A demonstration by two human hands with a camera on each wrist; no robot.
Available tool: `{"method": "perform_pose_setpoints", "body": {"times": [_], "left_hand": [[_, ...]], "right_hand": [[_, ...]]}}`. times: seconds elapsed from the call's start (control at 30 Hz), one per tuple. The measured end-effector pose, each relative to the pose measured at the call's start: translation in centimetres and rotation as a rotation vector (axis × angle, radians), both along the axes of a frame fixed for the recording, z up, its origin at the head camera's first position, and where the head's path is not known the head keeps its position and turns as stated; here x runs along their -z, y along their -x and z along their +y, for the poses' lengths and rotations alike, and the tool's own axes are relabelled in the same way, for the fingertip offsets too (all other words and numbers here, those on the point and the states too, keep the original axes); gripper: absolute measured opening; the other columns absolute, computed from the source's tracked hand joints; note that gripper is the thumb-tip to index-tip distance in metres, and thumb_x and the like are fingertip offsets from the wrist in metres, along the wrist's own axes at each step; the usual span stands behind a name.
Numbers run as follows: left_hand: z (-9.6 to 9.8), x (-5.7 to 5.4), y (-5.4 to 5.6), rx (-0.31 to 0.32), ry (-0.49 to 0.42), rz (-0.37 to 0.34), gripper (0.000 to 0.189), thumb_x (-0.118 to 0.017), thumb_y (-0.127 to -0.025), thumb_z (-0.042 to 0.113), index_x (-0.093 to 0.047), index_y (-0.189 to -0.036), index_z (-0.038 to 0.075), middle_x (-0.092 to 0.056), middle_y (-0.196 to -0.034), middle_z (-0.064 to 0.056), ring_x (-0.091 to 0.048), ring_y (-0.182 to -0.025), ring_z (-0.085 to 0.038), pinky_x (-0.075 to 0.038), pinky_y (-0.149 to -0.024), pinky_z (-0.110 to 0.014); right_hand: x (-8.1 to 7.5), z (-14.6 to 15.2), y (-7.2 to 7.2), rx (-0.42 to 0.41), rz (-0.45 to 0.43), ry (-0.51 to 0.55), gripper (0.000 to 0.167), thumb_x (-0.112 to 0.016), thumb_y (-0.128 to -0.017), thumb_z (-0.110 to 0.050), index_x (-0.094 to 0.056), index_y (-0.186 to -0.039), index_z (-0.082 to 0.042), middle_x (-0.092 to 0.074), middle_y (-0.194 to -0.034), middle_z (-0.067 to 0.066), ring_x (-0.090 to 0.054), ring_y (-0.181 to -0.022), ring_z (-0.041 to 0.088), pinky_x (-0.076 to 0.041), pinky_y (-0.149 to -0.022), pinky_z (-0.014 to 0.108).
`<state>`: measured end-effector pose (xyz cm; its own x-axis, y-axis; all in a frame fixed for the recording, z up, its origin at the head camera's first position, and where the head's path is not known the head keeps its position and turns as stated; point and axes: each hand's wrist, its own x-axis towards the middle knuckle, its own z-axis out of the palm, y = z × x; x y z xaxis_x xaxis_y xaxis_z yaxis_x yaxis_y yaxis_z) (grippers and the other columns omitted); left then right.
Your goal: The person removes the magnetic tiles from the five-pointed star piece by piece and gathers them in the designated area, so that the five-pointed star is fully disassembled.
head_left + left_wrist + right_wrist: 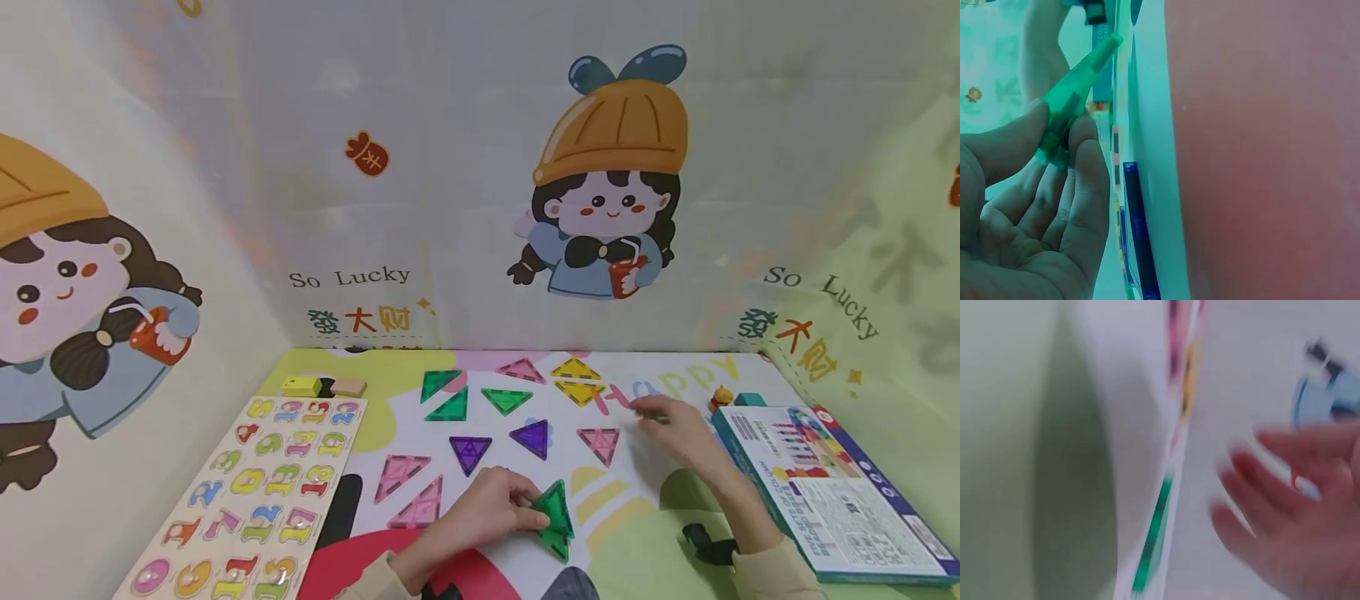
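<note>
My left hand (487,508) pinches green translucent triangle tiles (555,521) between thumb and fingers, above the near middle of the table. In the head view they look like two overlapping triangles; the left wrist view shows the green tile (1075,94) nearly edge-on. My right hand (675,429) hovers at the right with nothing in it. Its fingers look loosely spread and blurred in the right wrist view. Nearest to it lies a pink triangle tile (598,444). Two purple triangle tiles (470,452) lie beyond the left hand.
Farther back lie yellow tiles (576,368), a green tile (506,401), a green pair (448,408) and a pink tile (521,371). Pink tiles (420,506) lie at left. A wooden number board (225,492) flanks them; a boxed set (832,500) lies at right, near a black strap (708,546).
</note>
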<state>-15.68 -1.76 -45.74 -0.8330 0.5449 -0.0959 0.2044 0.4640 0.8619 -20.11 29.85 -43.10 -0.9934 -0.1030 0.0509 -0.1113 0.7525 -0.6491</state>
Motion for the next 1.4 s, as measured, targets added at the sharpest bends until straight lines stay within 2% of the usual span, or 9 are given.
{"method": "perform_pose_setpoints", "body": {"times": [0.2, 0.33, 0.6, 0.83, 0.93, 1.03, 1.13, 1.27, 1.4], "left_hand": [[0.3, -0.1, 0.1, -0.008, -0.039, 0.007, 0.012, -0.083, -0.080, 0.026, -0.077, -0.085, 0.016, -0.069, -0.068, 0.011, -0.058, -0.062, 0.000, -0.044, -0.057, -0.018], [0.5, -0.2, 0.0, -0.021, -0.056, 0.013, 0.012, -0.084, -0.078, 0.026, -0.076, -0.081, 0.017, -0.069, -0.069, 0.011, -0.059, -0.062, 0.000, -0.044, -0.057, -0.018], [0.6, -0.1, -0.3, -0.078, -0.012, 0.094, 0.026, -0.088, -0.072, 0.034, -0.066, -0.069, 0.020, -0.051, -0.059, 0.013, -0.044, -0.058, 0.000, -0.034, -0.053, -0.018], [0.6, 0.0, -0.1, -0.051, 0.000, 0.073, 0.025, -0.085, -0.078, 0.031, -0.064, -0.070, 0.020, -0.049, -0.059, 0.012, -0.044, -0.056, -0.001, -0.033, -0.051, -0.019], [0.5, 0.1, 0.0, -0.037, -0.017, 0.027, 0.016, -0.083, -0.080, 0.027, -0.069, -0.075, 0.020, -0.057, -0.063, 0.011, -0.051, -0.056, -0.002, -0.038, -0.053, -0.019], [0.6, 0.1, 0.0, -0.031, -0.028, 0.005, 0.014, -0.083, -0.080, 0.026, -0.071, -0.077, 0.019, -0.060, -0.064, 0.010, -0.053, -0.056, -0.003, -0.038, -0.053, -0.019], [0.9, 0.1, 0.0, -0.013, -0.026, 0.026, 0.013, -0.082, -0.082, 0.027, -0.073, -0.078, 0.019, -0.061, -0.063, 0.011, -0.053, -0.056, -0.002, -0.038, -0.054, -0.018], [1.9, -0.2, 0.1, 0.024, -0.011, 0.092, 0.012, -0.080, -0.084, 0.028, -0.077, -0.086, 0.016, -0.062, -0.063, 0.012, -0.055, -0.057, 0.001, -0.041, -0.057, -0.017], [3.0, -0.4, 0.4, 0.050, 0.050, 0.182, 0.014, -0.079, -0.084, 0.027, -0.078, -0.090, 0.014, -0.058, -0.063, 0.014, -0.049, -0.059, 0.003, -0.039, -0.056, -0.016]], "right_hand": [[-0.7, -5.0, -2.6, -0.420, -0.312, 0.273, 0.027, -0.064, -0.096, -0.026, -0.071, -0.115, -0.008, -0.072, -0.113, 0.009, -0.064, -0.097, 0.016, -0.050, -0.083, 0.028], [-0.3, -7.4, -3.7, -0.530, -0.365, 0.321, 0.016, -0.069, -0.093, -0.026, -0.072, -0.101, -0.012, -0.069, -0.088, -0.002, -0.058, -0.076, 0.006, -0.047, -0.068, 0.021], [0.5, -8.7, -4.2, -0.437, -0.280, 0.290, 0.008, -0.074, -0.087, -0.021, -0.074, -0.086, -0.013, -0.065, -0.073, -0.007, -0.052, -0.068, 0.003, -0.042, -0.061, 0.020], [0.0, -7.2, -3.5, -0.377, -0.261, 0.321, 0.025, -0.069, -0.091, -0.016, -0.056, -0.077, 0.000, -0.044, -0.069, -0.003, -0.045, -0.067, 0.006, -0.041, -0.063, 0.022], [-0.6, -5.8, -2.9, -0.332, -0.238, 0.328, 0.018, -0.063, -0.096, -0.015, -0.062, -0.090, 0.002, -0.055, -0.081, 0.003, -0.052, -0.080, 0.011, -0.043, -0.071, 0.026], [-1.3, -4.2, -2.5, -0.260, -0.220, 0.317, 0.024, -0.057, -0.100, -0.016, -0.067, -0.115, -0.001, -0.066, -0.111, 0.013, -0.057, -0.104, 0.021, -0.047, -0.083, 0.030], [-1.9, -2.6, -2.5, -0.176, -0.197, 0.293, 0.035, -0.052, -0.102, -0.013, -0.059, -0.133, 0.001, -0.057, -0.137, 0.023, -0.052, -0.123, 0.032, -0.049, -0.092, 0.036], [-2.4, -0.9, -2.5, -0.088, -0.165, 0.218, 0.042, -0.049, -0.100, -0.007, -0.050, -0.140, 0.006, -0.047, -0.145, 0.030, -0.049, -0.124, 0.038, -0.050, -0.092, 0.043], [-2.1, 0.3, -2.0, 0.008, -0.124, 0.126, 0.041, -0.054, -0.098, -0.007, -0.054, -0.138, 0.004, -0.056, -0.136, 0.028, -0.055, -0.115, 0.035, -0.051, -0.083, 0.038]]}}
